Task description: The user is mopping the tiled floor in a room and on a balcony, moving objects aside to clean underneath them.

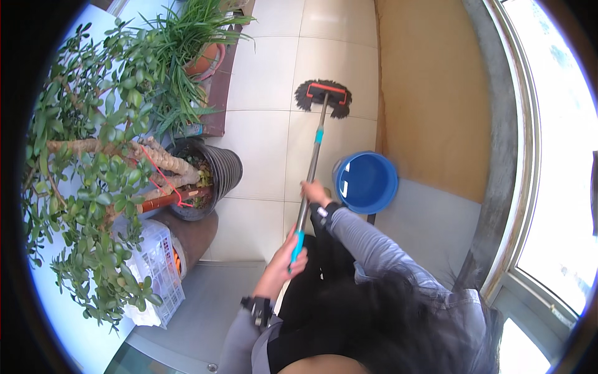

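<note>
Both of my hands are on the metal pole [314, 161] of a mop. My left hand [286, 259] is wrapped around the turquoise grip at the pole's near end. Further up, my right hand [316, 192] grasps the bare metal shaft. The mop head [323, 97], dark and fringed with a red frame, rests on the pale floor tiles ahead of me. Just right of my right hand stands a blue plastic bucket [366, 182]; light reflects inside it, and I cannot tell how much water it holds.
On the left, a jade plant [117, 163] spreads from a ribbed black pot [226, 173]. Beyond it, a grassy plant in a terracotta-coloured pot [203, 61] stands on a dark red ledge [219, 93]. A white plastic basket [163, 276] sits nearer. A tan panel [434, 93] and a window line the right.
</note>
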